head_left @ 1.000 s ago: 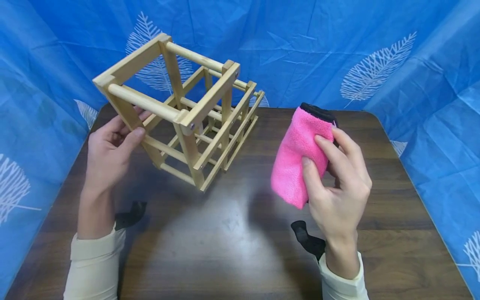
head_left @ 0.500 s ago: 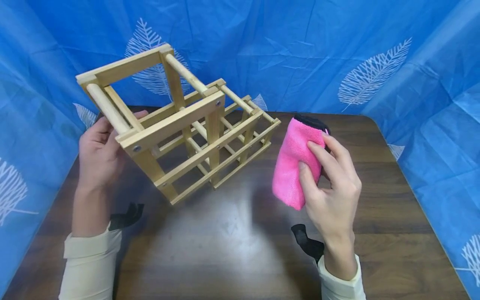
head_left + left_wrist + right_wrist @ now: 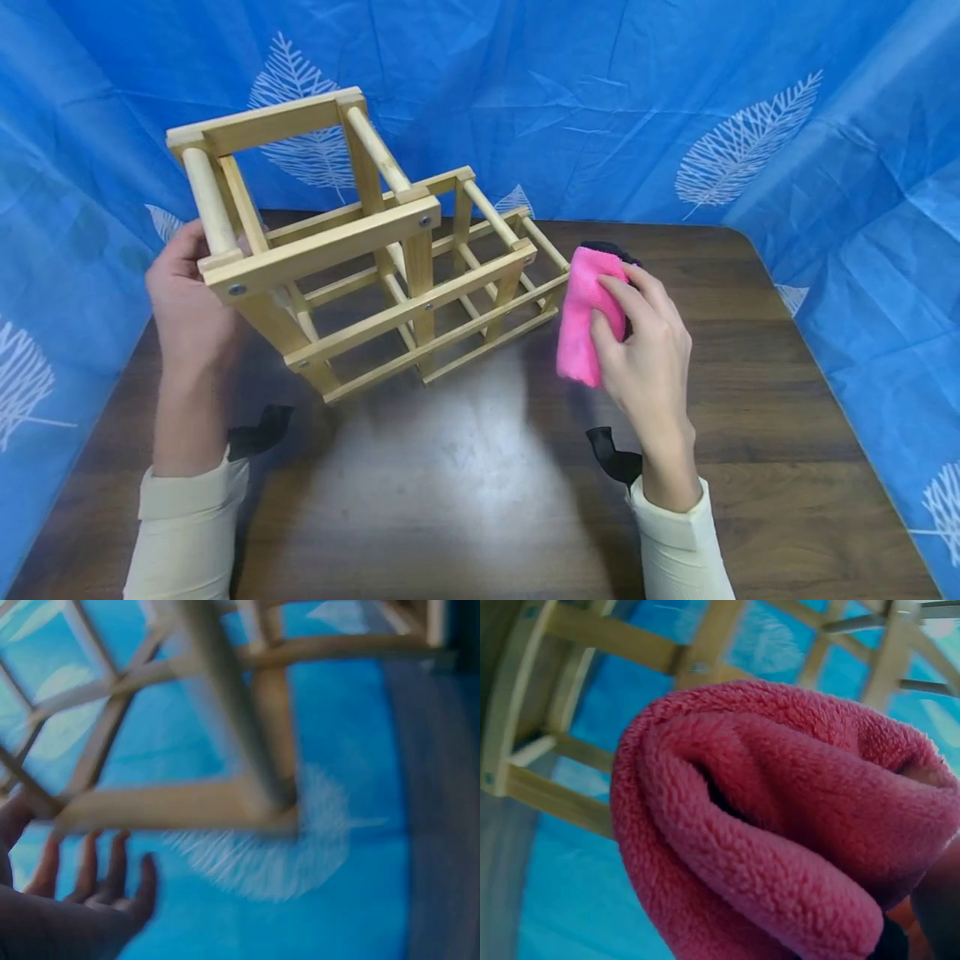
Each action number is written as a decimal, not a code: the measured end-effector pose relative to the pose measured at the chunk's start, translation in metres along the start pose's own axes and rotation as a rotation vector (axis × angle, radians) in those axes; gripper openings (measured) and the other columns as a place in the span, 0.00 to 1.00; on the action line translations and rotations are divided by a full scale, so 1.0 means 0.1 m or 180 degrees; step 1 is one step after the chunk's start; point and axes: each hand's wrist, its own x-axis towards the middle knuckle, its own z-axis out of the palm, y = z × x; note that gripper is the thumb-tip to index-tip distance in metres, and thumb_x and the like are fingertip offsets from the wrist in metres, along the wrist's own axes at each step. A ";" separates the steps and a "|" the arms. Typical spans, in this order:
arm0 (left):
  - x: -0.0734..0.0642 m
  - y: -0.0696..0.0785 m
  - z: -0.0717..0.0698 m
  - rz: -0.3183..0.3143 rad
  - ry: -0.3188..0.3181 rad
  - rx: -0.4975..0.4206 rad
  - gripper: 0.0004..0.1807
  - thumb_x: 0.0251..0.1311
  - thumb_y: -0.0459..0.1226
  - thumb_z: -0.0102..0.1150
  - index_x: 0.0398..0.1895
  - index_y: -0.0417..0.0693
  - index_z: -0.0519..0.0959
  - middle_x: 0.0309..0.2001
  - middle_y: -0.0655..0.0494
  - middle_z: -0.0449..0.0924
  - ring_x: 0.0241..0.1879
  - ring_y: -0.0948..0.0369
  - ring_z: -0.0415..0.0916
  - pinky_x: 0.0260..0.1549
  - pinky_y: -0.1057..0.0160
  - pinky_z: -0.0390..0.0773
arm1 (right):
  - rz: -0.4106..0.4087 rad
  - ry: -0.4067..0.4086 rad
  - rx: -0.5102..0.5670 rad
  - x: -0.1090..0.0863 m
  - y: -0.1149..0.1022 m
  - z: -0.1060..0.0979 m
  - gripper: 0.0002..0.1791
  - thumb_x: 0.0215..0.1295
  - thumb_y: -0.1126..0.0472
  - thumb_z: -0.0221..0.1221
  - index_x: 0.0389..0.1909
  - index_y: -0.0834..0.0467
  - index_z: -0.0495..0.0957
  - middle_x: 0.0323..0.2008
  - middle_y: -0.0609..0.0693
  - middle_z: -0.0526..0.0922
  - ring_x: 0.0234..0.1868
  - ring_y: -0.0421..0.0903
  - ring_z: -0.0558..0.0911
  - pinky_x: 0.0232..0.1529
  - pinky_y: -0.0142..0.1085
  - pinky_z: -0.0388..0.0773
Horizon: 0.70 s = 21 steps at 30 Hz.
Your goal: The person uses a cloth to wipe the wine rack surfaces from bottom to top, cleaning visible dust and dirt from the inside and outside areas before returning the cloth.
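Observation:
A pale wooden rack (image 3: 360, 321) of slats and round dowels is held tilted above the table at the left and middle. My left hand (image 3: 197, 304) grips its left end; the rack hides part of the fingers in the head view, while the left wrist view shows several fingertips below a slat. In my right hand (image 3: 648, 346) a folded pink fluffy cloth (image 3: 581, 321) with a black edge is pinched between thumb and fingers. The cloth is beside the rack's right end; I cannot tell whether they touch. Its thick folds fill the right wrist view (image 3: 780, 802).
Under both hands lies a dark brown wooden table (image 3: 465, 500) with a bright light reflection. A blue curtain (image 3: 585, 108) with white leaf prints surrounds the back and sides. Black straps (image 3: 615, 454) hang at both wrists.
The rack has turned so its long slatted side faces me, and its far end has swung right. My right hand has moved left with the cloth, up to the rack's right end.

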 end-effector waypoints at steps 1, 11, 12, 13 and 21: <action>-0.01 0.07 -0.03 0.0102 -0.0003 0.0138 0.14 0.57 0.24 0.64 0.47 0.33 0.83 0.39 0.43 0.82 0.38 0.54 0.78 0.36 0.68 0.77 | 0.0031 -0.0028 -0.0018 0.02 0.05 0.05 0.19 0.57 0.71 0.63 0.52 0.66 0.82 0.58 0.60 0.78 0.55 0.58 0.77 0.46 0.56 0.75; -0.42 0.64 -0.18 0.0671 -0.1765 0.0584 0.29 0.62 0.24 0.61 0.66 0.27 0.67 0.64 0.34 0.69 0.62 0.51 0.71 0.58 0.67 0.72 | 0.0292 -0.0286 -0.0026 0.06 0.27 0.27 0.20 0.58 0.71 0.64 0.54 0.65 0.81 0.58 0.62 0.76 0.57 0.60 0.76 0.52 0.58 0.73; -0.44 0.65 -0.12 0.0692 -0.1843 0.0638 0.29 0.61 0.24 0.62 0.66 0.27 0.67 0.65 0.33 0.68 0.63 0.50 0.69 0.58 0.67 0.71 | 0.0297 -0.0302 -0.0033 0.06 0.27 0.27 0.20 0.58 0.71 0.64 0.54 0.65 0.81 0.58 0.62 0.76 0.57 0.61 0.76 0.53 0.58 0.73; -0.46 0.66 -0.06 0.0700 -0.1891 0.0607 0.28 0.61 0.24 0.62 0.64 0.26 0.68 0.65 0.32 0.67 0.64 0.48 0.67 0.58 0.67 0.71 | 0.0302 -0.0320 -0.0041 0.05 0.26 0.27 0.20 0.58 0.71 0.64 0.54 0.65 0.81 0.59 0.62 0.76 0.57 0.61 0.76 0.53 0.58 0.73; -0.45 0.57 0.09 0.0978 -0.1152 0.0975 0.19 0.62 0.28 0.63 0.56 0.31 0.78 0.57 0.38 0.76 0.56 0.51 0.74 0.53 0.68 0.75 | 0.0296 -0.0511 -0.0047 0.01 0.17 0.34 0.21 0.59 0.71 0.64 0.55 0.67 0.80 0.60 0.63 0.74 0.57 0.62 0.74 0.51 0.58 0.72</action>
